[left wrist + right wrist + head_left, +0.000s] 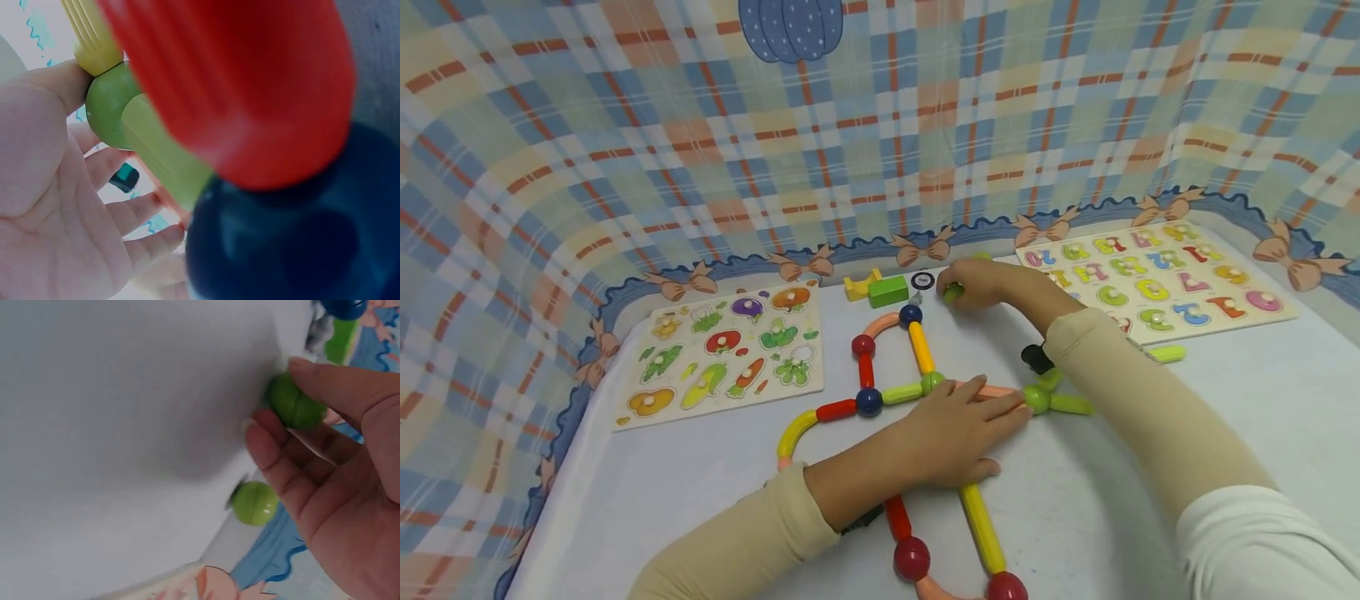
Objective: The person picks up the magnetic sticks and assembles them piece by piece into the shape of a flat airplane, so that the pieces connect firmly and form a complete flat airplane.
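My right hand (973,283) pinches a green ball (295,403) between thumb and fingers at the far side of the table. A second green ball (255,503) lies beside that hand, near the cloth border. My left hand (951,433) rests with its fingers spread over a figure of magnetic rods and balls. Beneath its fingertips runs a pink rod (992,391), which joins a green ball (933,382) to another green ball (1037,399). A dark blue ball (869,402), a red rod (866,371) and a yellow rod (922,347) belong to the same figure.
On the left lies a vegetable puzzle board (715,400), on the right a number puzzle board (1097,304). A green block (889,291) and a yellow block (856,288) stand at the back. Plaid cloth (865,150) walls the table. A loose light-green rod (1168,354) lies by the right forearm.
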`<state>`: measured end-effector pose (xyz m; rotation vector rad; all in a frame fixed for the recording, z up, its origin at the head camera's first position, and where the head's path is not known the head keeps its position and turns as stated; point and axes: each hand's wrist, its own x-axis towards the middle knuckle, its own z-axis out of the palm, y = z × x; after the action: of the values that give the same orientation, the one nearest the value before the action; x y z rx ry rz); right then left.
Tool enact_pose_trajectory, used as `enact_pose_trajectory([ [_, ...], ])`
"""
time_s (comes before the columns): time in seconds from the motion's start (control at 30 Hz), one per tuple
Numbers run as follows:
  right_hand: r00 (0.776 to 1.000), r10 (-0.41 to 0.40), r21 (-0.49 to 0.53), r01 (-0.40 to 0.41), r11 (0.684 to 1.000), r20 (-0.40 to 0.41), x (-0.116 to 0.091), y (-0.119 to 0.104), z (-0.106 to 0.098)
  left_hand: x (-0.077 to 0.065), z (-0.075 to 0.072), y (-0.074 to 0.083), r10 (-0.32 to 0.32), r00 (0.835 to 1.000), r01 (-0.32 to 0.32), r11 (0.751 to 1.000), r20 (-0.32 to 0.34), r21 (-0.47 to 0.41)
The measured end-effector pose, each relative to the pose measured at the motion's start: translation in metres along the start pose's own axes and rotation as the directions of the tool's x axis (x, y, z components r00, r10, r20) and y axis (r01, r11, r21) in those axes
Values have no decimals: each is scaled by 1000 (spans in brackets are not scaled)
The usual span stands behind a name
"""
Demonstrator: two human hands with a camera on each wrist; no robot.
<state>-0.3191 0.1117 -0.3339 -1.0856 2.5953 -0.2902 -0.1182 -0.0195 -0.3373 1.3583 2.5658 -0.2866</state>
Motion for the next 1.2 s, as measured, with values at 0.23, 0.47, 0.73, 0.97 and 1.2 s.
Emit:
enact_pose_trajectory([
  [0.23,998,-36,19,36,999,47,-47,-13,-2,2,-2,2,-14,1000,14,1000,13,-5],
  [0.47,998,-42,74,45,996,-48,-123,-12,-3,1,-4,3,3,1000,-3,1000,2,-12],
  [0.73,989,112,65,-107,992,-91,-169,5,17,1,-6,4,-10,1000,9,1000,-8,-20],
  [0.97,987,130,68,-124,990,-96,-167,9,37,0,-6,4,-15,1000,15,1000,-12,-2],
  [1.2,990,90,133,-74,988,-113,-176,17,42,1,-5,5,-13,1000,13,1000,-5,-6],
])
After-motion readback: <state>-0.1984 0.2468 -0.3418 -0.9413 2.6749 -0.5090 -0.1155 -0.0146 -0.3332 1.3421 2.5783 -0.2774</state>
